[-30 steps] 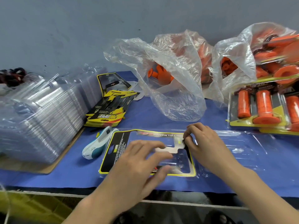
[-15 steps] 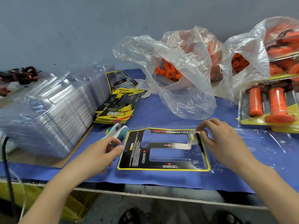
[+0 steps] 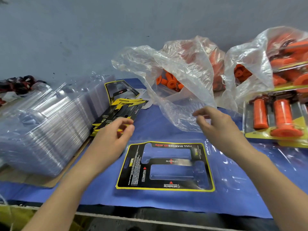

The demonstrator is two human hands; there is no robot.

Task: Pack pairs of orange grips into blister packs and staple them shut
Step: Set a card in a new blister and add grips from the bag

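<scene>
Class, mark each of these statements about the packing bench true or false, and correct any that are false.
1. The printed card lies in an open blister pack with both cut-outs empty. True.
2. The right hand holds an orange grip. False: it holds nothing, and its fingers are loosely curled beside the clear bag.
3. A stack of empty blister packs sits at the left end of the table. True.
4. The filled packs lie at the left end of the table. False: they lie at the right edge, beyond the right hand.
</scene>
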